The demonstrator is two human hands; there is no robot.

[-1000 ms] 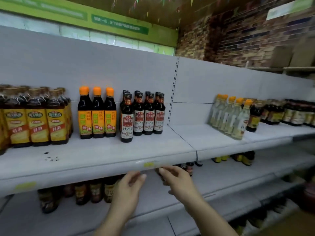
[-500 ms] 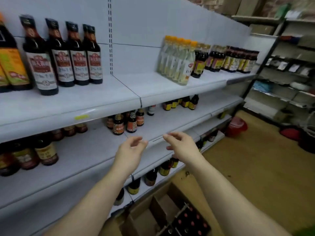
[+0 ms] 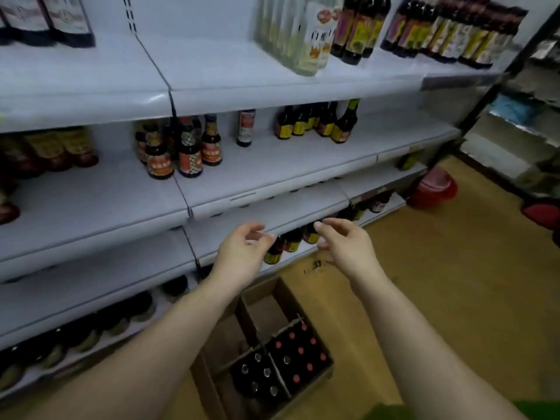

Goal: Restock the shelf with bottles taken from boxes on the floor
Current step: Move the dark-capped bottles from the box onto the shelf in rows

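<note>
A person's bare left hand (image 3: 242, 250) and right hand (image 3: 345, 244) hover empty, fingers loosely curled, before white metal shelves (image 3: 272, 189). Below, an open brown cardboard box (image 3: 260, 307) on the floor holds dark red-capped bottles (image 3: 298, 356).

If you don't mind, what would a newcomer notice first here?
Two bare, empty hands, left hand and right hand, reach out mid-frame. Below them, an open brown cardboard box on the floor holds dark bottles with red caps. White metal shelves stand half-stocked behind.

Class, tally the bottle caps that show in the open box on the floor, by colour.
Red caps: 9
Silver caps: 5
Total: 14 caps showing in the box
</note>
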